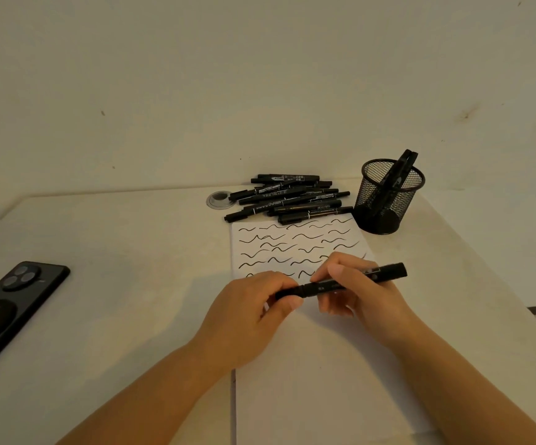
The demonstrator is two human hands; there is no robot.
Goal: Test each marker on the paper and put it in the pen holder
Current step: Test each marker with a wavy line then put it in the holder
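Note:
A black marker point(385, 273) lies level between both hands above the white paper point(318, 380). My right hand point(359, 293) grips its barrel. My left hand point(253, 313) pinches the cap end at the marker's left tip. Several rows of black squiggles cover the paper's upper part. A pile of several black markers point(289, 197) lies just beyond the paper. The black mesh pen holder point(388, 200) stands to the right of the pile, with markers point(403, 165) leaning inside it.
A black phone point(6, 306) lies face down near the table's left edge. A round metal grommet point(220, 199) sits in the tabletop left of the marker pile. The wall rises right behind the table. The table's right edge runs diagonally past the holder.

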